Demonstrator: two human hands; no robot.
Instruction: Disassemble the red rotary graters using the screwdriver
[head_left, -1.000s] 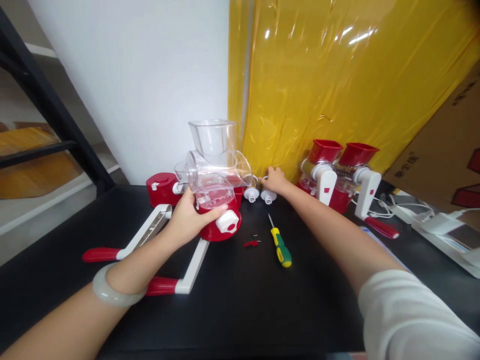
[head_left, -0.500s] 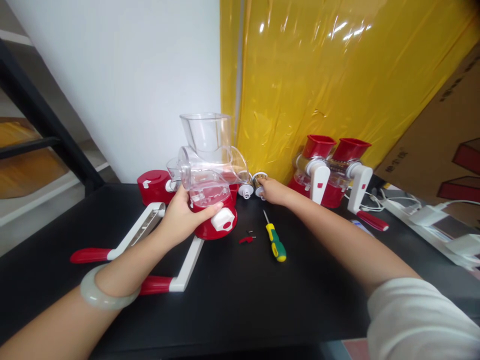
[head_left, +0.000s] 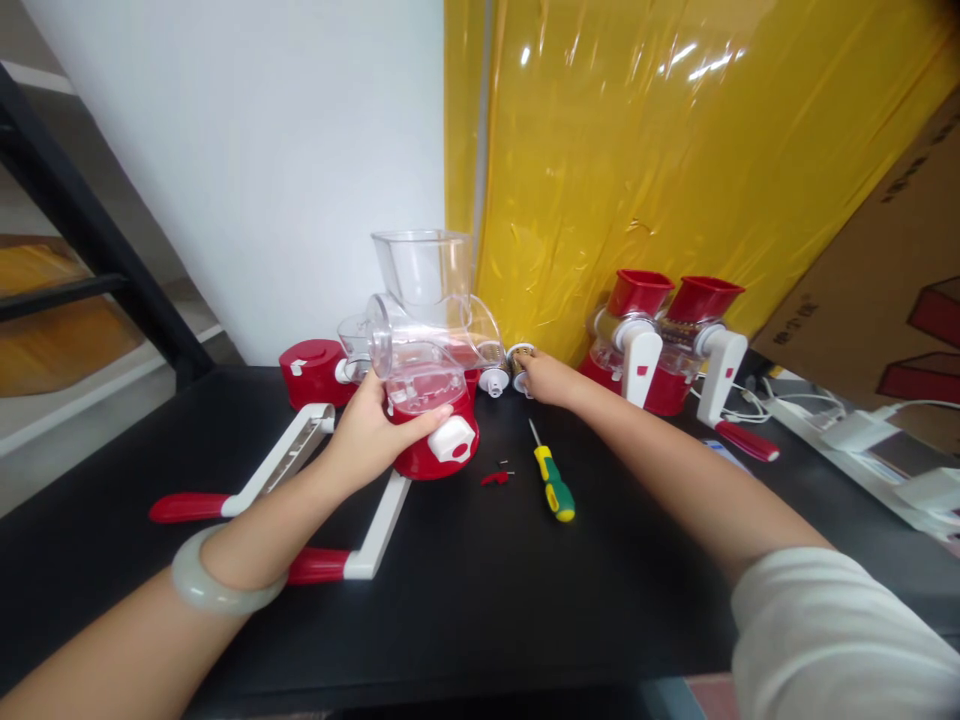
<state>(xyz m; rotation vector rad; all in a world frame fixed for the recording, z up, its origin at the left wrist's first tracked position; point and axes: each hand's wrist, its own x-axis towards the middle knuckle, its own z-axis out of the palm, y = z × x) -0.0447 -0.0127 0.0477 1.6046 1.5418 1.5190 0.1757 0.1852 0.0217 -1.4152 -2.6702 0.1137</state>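
My left hand (head_left: pixel 382 430) is wrapped round the red base of a rotary grater (head_left: pixel 435 450), its thumb beside the white knob (head_left: pixel 453 440). The grater stands upright with a clear plastic hopper (head_left: pixel 424 265) on top. Farther back, my right hand (head_left: pixel 544 378) has its fingers on a grater drum (head_left: pixel 520 362) with a white rim. A second drum (head_left: pixel 493 381) lies just left of it, partly behind the clear housing. A green and yellow screwdriver (head_left: pixel 554 480) lies in front of my right hand, and a small red part (head_left: pixel 495 479) and a screw lie left of it.
Two assembled graters (head_left: pixel 637 340) with crank handles stand at the right. Loose cranks (head_left: pixel 375 535) and another red base (head_left: pixel 311 372) are on the left of the black table (head_left: pixel 480 620). A power strip (head_left: pixel 855 460) with cables runs along the right; yellow-wrapped packaging (head_left: pixel 600 150) rises behind.
The whole scene has shifted slightly rightward in view. The grater has tilted or turned a little in my left hand; my right hand stays at the drum.
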